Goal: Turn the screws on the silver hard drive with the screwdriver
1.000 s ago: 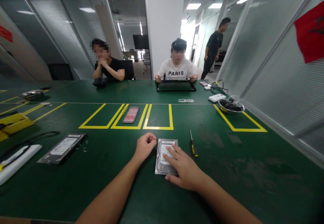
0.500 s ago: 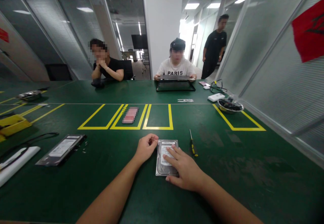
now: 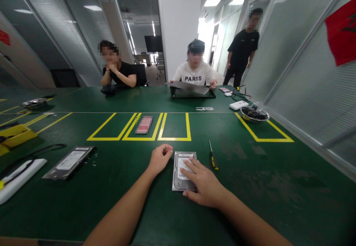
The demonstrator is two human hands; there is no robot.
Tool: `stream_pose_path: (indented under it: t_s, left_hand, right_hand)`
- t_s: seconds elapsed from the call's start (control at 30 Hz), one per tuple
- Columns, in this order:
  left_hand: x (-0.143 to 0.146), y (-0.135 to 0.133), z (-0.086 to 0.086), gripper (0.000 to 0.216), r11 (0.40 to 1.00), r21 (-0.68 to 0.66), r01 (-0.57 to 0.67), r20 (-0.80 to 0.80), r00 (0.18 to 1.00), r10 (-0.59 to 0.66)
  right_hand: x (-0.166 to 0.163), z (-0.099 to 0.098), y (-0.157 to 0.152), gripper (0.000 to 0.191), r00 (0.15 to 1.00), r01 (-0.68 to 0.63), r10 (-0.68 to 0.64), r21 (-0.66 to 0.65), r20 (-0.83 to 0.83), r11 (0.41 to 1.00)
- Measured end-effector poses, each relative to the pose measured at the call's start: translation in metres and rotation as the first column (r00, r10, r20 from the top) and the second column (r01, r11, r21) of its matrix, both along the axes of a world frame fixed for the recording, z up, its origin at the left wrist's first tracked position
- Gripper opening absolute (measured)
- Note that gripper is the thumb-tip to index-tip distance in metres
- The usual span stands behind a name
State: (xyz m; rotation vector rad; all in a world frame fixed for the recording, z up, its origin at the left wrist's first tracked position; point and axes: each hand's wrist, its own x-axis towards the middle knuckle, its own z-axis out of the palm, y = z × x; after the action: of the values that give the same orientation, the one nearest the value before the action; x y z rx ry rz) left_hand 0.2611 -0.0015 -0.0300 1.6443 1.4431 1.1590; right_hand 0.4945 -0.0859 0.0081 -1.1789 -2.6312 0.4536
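A silver hard drive (image 3: 178,181) with a white label lies flat on the green table in front of me. My right hand (image 3: 204,185) rests on its right side, fingers spread over the label and the thumb by the lower edge. Just off the drive's upper left corner, my left hand (image 3: 161,159) is closed with thumb and forefinger pinched together; whatever they may hold is too small to make out. To the right of the drive lies a screwdriver (image 3: 213,159) with a yellow and black handle, its shaft pointing away from me.
A second hard drive (image 3: 69,162) lies at left beside small loose bits (image 3: 95,159). Near it are a white power strip (image 3: 25,179) and a yellow bin (image 3: 19,136). Yellow tape outlines frame a phone (image 3: 144,125). A metal bowl (image 3: 255,115) sits at right. Co-workers are across the table.
My left hand has drawn slightly away from the drive's corner; my right hand stays on the drive. Across the table, a person's dark panel has tilted. The standing person has come closer.
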Motion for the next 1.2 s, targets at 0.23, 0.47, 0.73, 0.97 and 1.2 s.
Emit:
stream_pose_path:
  t_s: [0.23,0.47,0.73,0.97,1.2]
  left_hand:
    - [0.006,-0.005,0.005,0.010,0.997,0.048,0.065,-0.125,0.990,-0.058]
    - [0.008,-0.008,0.006,0.008,0.994,0.074,0.084,-0.178,0.982,-0.070]
    - [0.007,-0.006,0.005,0.012,0.994,0.075,0.084,-0.229,0.971,-0.064]
    - [0.001,0.003,-0.002,0.012,0.994,0.046,0.098,-0.228,0.970,-0.085]
    - [0.004,0.007,-0.004,0.014,0.993,0.012,0.119,-0.201,0.973,-0.114]
  right_hand:
    - [0.000,-0.002,0.002,0.078,1.000,-0.008,0.008,-0.005,-0.006,1.000]
    - [-0.001,0.000,0.002,0.077,1.000,-0.004,0.004,-0.003,0.003,1.000]
    - [-0.002,0.000,0.003,0.076,1.000,-0.005,0.005,0.000,0.003,1.000]
    - [-0.001,0.000,0.003,0.075,1.000,-0.008,0.008,0.004,0.003,1.000]
    - [-0.001,-0.001,0.002,0.074,1.000,-0.019,0.019,-0.003,-0.008,1.000]
